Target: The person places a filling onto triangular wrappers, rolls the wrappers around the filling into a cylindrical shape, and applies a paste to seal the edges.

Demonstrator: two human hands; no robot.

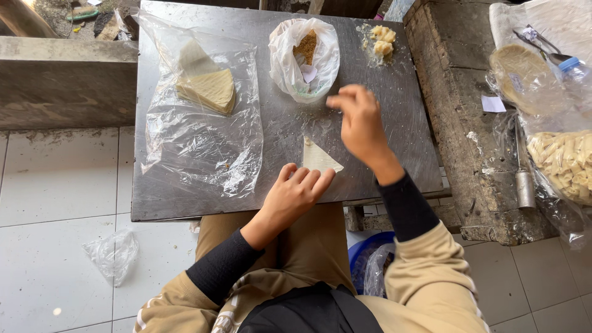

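Steel worktop (394,117), scuffed and grey, carries everything in the head view. A pale triangular dough sheet (319,157) lies flat near its front edge. The left hand (295,194) rests just below it, fingers together and flat, their tips touching the sheet's lower edge. The right hand (361,123) hovers above the sheet, fingertips pinched together; whether they hold anything I cannot tell. Just beyond it stands a white plastic bag (304,58) of brown filling. Further left, a stack of wrappers (206,89) lies on clear plastic.
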